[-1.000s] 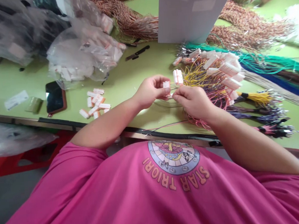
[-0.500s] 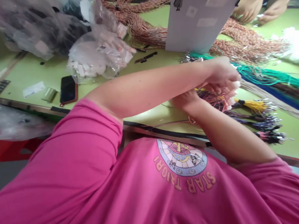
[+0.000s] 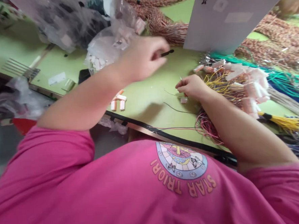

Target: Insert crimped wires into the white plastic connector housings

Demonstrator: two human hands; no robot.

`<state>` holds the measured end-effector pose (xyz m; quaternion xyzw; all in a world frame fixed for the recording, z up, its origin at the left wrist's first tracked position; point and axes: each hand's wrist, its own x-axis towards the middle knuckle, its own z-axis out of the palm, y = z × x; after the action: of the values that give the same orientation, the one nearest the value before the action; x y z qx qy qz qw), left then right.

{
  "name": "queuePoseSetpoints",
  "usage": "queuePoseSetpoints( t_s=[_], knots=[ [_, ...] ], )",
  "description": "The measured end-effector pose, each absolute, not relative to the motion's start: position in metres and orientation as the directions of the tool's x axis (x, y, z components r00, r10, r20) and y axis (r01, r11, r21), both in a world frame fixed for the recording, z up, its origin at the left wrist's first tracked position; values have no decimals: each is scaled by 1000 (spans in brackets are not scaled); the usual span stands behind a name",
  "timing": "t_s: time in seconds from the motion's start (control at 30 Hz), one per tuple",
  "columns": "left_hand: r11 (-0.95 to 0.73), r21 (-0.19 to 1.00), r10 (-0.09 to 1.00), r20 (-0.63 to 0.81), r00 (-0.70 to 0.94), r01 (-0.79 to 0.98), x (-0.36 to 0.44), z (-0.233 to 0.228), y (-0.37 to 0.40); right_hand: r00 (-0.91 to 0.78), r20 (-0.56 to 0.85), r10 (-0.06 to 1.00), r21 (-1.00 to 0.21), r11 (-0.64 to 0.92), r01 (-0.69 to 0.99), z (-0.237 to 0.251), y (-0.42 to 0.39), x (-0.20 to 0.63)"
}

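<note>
My left hand (image 3: 148, 54) is raised over the table, blurred by motion, with its fingers curled; whether anything is in them is unclear. Just past its fingertips shows the end of a black tool (image 3: 168, 52). My right hand (image 3: 192, 86) pinches a thin wire (image 3: 180, 78), whose short tip sticks up from the fingers. Under that hand lies a small white connector (image 3: 183, 100). Beside the right wrist is a bundle of yellow wires (image 3: 217, 82) with a pile of white connectors (image 3: 253, 85). Several white and orange connectors (image 3: 118, 101) lie near the table's front edge.
Plastic bags (image 3: 102, 49) fill the back left. A grey panel (image 3: 217, 23) stands at the back, near twisted wire bundles (image 3: 167, 26). Green wires (image 3: 286, 78) and a yellow bundle (image 3: 284, 121) lie right. Another person's hand (image 3: 293, 1) shows at the upper right.
My left hand has left the connector pile and swung left, uncrossing from the right arm. My right hand now shows clearly, pinching. The view has shifted left.
</note>
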<state>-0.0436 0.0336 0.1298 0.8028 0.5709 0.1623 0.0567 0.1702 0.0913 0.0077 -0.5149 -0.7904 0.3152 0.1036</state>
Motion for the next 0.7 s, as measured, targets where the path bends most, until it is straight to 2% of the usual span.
queuePoseSetpoints(
  t_s=[0.03,0.1,0.17,0.23,0.33,0.4,0.5,0.6,0.7],
  knots=[
    [-216,196,969,162,186,957,-75,120,33,-469,-164,868,-542,318,778,6,93,166],
    [44,46,997,-68,-41,998,-129,95,28,-537,-161,828,-371,453,810,1,90,160],
    [164,-42,962,-213,-170,985,-166,71,18,-616,-153,772,-225,580,783,-3,83,155],
    [233,-29,933,-276,-231,972,-186,52,6,-688,-154,709,-120,678,725,-7,77,152],
    [284,52,935,-236,-265,957,-195,33,-6,-773,-148,617,-55,775,629,-11,75,151],
    [290,103,946,-179,-269,951,-193,27,-7,-782,-138,608,-71,781,620,-12,76,152],
    [271,97,954,-160,-253,958,-188,22,-3,-713,-134,688,-173,693,700,-7,77,155],
    [213,56,968,-152,-202,975,-184,17,-1,-661,-172,731,-396,563,726,1,77,161],
    [142,93,982,-139,-129,985,-180,13,-3,-654,-185,733,-657,403,638,7,76,167]
  ],
)
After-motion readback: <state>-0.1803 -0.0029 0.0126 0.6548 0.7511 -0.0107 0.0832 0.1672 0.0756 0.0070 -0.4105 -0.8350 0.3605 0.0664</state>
